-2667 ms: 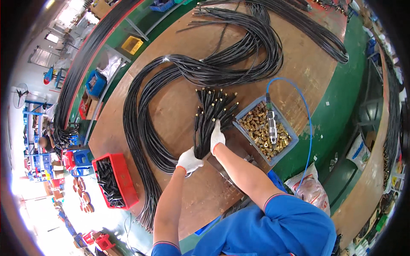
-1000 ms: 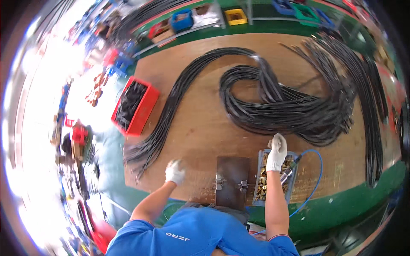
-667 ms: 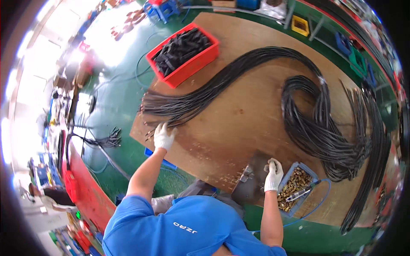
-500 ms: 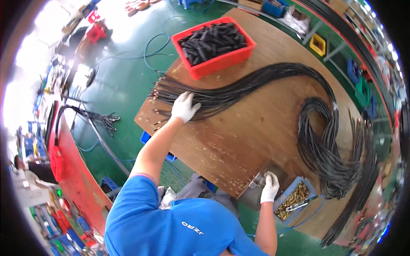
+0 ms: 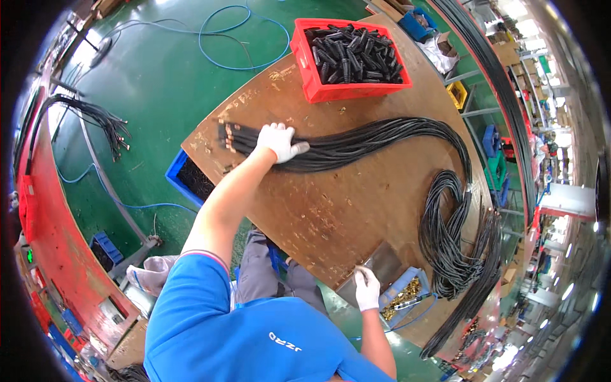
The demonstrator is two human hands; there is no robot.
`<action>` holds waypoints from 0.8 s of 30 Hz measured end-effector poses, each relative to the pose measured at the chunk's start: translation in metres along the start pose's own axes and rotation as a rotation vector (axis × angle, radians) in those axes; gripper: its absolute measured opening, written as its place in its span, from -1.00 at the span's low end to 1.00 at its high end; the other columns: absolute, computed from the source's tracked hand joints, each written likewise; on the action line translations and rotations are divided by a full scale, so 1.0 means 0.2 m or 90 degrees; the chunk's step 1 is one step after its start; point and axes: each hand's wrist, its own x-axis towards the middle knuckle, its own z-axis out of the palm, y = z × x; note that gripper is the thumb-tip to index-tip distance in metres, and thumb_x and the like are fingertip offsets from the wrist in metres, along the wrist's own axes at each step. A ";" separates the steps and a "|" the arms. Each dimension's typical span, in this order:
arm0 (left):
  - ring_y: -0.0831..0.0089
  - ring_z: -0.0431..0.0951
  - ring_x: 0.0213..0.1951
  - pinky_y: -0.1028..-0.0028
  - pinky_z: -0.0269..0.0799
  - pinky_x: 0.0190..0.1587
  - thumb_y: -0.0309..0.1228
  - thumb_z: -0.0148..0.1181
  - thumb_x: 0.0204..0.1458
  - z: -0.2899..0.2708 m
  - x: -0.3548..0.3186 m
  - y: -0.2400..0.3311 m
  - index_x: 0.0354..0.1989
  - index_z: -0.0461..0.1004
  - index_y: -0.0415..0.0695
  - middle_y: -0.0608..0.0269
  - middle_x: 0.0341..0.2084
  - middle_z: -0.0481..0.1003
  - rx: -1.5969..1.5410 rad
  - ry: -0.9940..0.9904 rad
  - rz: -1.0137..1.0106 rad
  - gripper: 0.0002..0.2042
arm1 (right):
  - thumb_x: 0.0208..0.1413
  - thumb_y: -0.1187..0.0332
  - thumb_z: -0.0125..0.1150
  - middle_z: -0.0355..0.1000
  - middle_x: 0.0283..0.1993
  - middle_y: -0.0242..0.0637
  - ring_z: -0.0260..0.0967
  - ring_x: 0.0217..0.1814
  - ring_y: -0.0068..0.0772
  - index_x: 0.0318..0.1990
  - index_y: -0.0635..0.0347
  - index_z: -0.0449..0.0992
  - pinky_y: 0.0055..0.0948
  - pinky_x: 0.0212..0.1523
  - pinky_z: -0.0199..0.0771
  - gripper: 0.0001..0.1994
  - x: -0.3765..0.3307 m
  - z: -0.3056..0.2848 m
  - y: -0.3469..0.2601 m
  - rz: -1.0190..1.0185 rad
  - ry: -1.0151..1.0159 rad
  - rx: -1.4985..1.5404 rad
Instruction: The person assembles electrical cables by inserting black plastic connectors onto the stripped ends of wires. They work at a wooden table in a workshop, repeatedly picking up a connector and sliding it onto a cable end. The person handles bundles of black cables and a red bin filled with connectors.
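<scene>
A long bundle of black hoses (image 5: 382, 137) lies across the brown wooden table (image 5: 331, 204) and loops down on the right. My left hand (image 5: 277, 141), in a white glove, reaches out and presses down over the bundle close to its metal-tipped ends (image 5: 232, 137), fingers curled across the hoses. My right hand (image 5: 367, 290), also gloved, rests at the near table edge on a grey metal plate (image 5: 385, 261). Right beside it is a blue bin of brass fittings (image 5: 404, 296). What its fingers hold is too small to tell.
A red crate of black sleeves (image 5: 350, 57) stands at the table's far end. A blue bin (image 5: 191, 178) sits below the table's left edge. More hoses hang on a red rack (image 5: 95, 121) at left, and a blue air line (image 5: 235, 38) curls on the green floor.
My left arm has stretched leftward onto the hose ends. My right hand has stayed by the fittings bin, and my head has turned left so the red crate is now in front.
</scene>
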 end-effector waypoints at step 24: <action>0.18 0.47 -0.05 0.20 0.35 -0.02 0.25 0.44 -0.14 0.65 -1.12 0.73 0.34 0.37 -0.23 0.13 -0.13 0.45 -0.224 0.050 0.067 -0.03 | 0.29 -0.20 0.21 0.44 0.12 -0.03 0.58 0.08 0.07 -0.01 0.18 0.56 0.04 0.05 0.61 -0.45 1.82 0.89 -1.94 -0.480 0.108 -0.697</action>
